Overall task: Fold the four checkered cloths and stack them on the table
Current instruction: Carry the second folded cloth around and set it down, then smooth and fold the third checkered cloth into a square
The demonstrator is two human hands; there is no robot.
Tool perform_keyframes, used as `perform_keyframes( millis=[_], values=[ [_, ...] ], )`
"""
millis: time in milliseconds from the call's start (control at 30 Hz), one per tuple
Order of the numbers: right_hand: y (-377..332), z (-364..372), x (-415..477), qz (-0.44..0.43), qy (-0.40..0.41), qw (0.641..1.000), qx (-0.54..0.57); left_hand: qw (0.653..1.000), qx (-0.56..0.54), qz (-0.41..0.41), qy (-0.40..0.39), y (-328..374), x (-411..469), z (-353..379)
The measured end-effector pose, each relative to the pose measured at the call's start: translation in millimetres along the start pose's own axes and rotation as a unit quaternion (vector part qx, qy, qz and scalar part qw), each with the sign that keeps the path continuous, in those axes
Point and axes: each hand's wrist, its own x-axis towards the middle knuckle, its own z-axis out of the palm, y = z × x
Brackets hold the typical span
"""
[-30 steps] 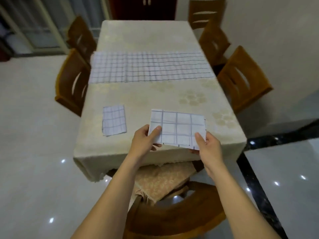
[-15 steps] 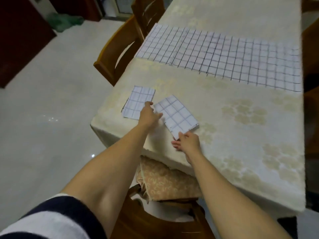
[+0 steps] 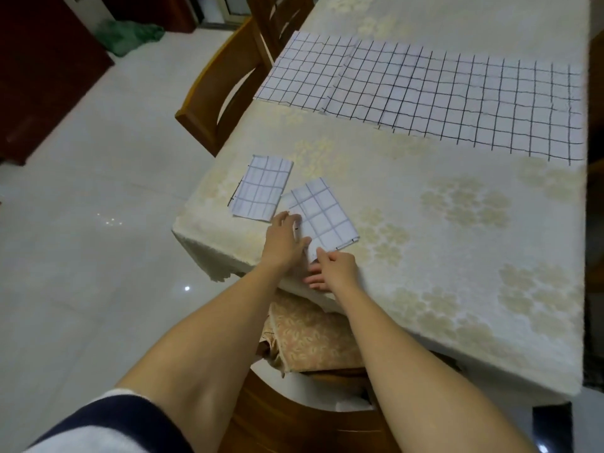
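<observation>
Table (image 3: 425, 178) under a cream, flower-patterned cover fills the right side of the head view. Across its far part two checkered cloths lie unfolded and flat, the right flat cloth (image 3: 474, 103) and the left flat cloth (image 3: 307, 73), meeting along one edge. The left one reaches the table's left side.

A wooden chair (image 3: 222, 93) stands just beside that side. A near chair (image 3: 294, 416) is tucked under the front edge, with a patterned cushion (image 3: 313, 338) on its seat.

Near the table's front left corner lies a folded cloth (image 3: 261, 188), flat, with neither hand on it. Just right of it, very close at one corner, a second folded cloth (image 3: 322, 217) lies on the table, turned at an angle.

The left hand (image 3: 282, 240) grips this second cloth at its left edge, fingers close together and bent down over the edge, thumb laid on top. The right hand (image 3: 333, 269) is at the cloth's near corner. Its thumb tip touches that corner, while the other fingers lie straight and slightly spread on the table cover by the front edge, holding nothing.
</observation>
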Motion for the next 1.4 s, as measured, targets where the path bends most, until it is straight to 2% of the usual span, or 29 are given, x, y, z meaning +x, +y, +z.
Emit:
perform_keyframes(
  millis=[100, 200, 333, 433, 533, 667, 767, 933, 1033, 1100, 1400],
  values=[
    [11, -3, -11, 0.012, 0.03, 0.999, -0.015, 0.998, 0.056, 0.001, -0.028, 0, -12, -15],
    [24, -2, -35, -0.018, 0.067, 0.988, -0.139, 0.99, 0.123, -0.001, -0.066, -5, -29, -28],
    [8, 8, -64, -0.099, 0.133, 0.953, -0.253, 0.951, 0.282, 0.044, -0.118, -28, -49, -70],
    [-20, 27, -90, -0.174, 0.157, 0.912, -0.337, 0.928, 0.355, 0.088, -0.07, -69, -67, -127],
    [-48, 67, -122, -0.232, 0.192, 0.862, -0.407, 0.95, 0.3, 0.085, -0.013, -111, -92, -194],
    [-69, 170, -158, -0.351, 0.213, 0.831, -0.374, 0.965, 0.234, 0.091, 0.08, -185, -127, -295],
    [-86, 254, -177, -0.413, 0.195, 0.811, -0.364, 0.966, 0.201, 0.081, 0.144, -248, -151, -358],
    [-135, 373, -183, -0.474, 0.157, 0.766, -0.406, 0.963, 0.167, 0.11, 0.18, -312, -152, -453],
    [-159, 419, -179, -0.483, 0.164, 0.747, -0.426, 0.973, 0.143, 0.101, 0.154, -330, -141, -494],
    [-172, 439, -171, -0.482, 0.162, 0.743, -0.434, 0.976, 0.151, 0.089, 0.132, -339, -125, -518],
    [-274, 551, -63, -0.471, 0.12, 0.771, -0.412, 0.98, 0.103, 0.08, 0.154, -363, 11, -591]
  ],
)
